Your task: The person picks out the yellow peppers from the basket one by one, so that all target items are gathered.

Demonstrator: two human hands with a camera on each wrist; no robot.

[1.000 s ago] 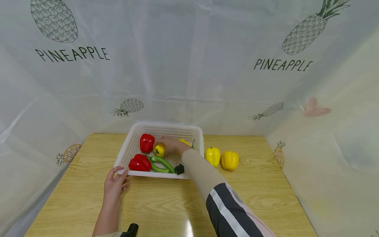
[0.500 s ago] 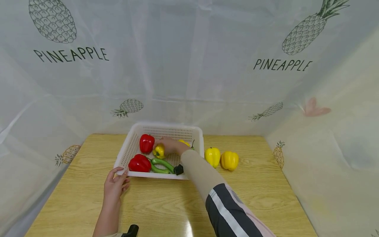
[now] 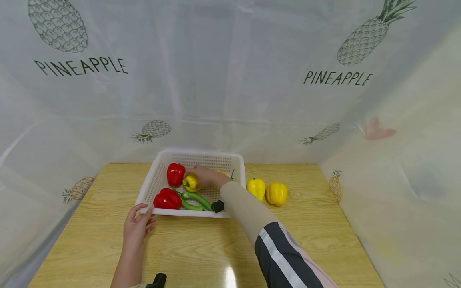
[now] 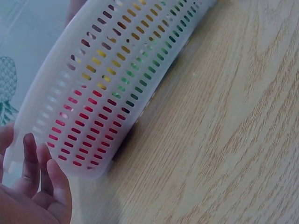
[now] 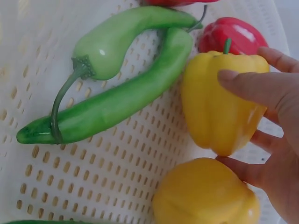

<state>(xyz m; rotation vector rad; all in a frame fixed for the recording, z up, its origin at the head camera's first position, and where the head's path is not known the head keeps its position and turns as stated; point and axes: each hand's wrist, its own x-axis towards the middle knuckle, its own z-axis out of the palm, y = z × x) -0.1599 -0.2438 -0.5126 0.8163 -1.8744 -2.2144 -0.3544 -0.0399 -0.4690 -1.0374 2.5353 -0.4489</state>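
A white perforated plastic basket (image 3: pixel 145 190) stands on the wooden table. My left hand (image 3: pixel 135 226) holds its near left corner by the rim; in the left wrist view the other fingers (image 4: pixel 30 163) curl loosely beside the wall. Inside the basket, my right hand (image 3: pixel 203 176) grips a yellow bell pepper (image 5: pixel 219 102), thumb on the near side and fingers behind. Next to it are a red bell pepper (image 3: pixel 175 174) and a second red one (image 3: pixel 167 199). Two long green peppers (image 3: pixel 196 197) lie in front. Another yellow bell pepper (image 5: pixel 205 193) sits beside the held one.
Two yellow bell peppers (image 3: pixel 255 189) (image 3: pixel 276 194) stand on the table (image 3: pixel 306 236) right of the basket. A pale pineapple-print sheet (image 3: pixel 216 92) hangs behind and along the sides. My right forearm hides the basket's near right part.
The yellow bell pepper in my right hand has turned slightly, with its stem end more to the left. My left hand stays at the basket corner. The head view has shifted a little.
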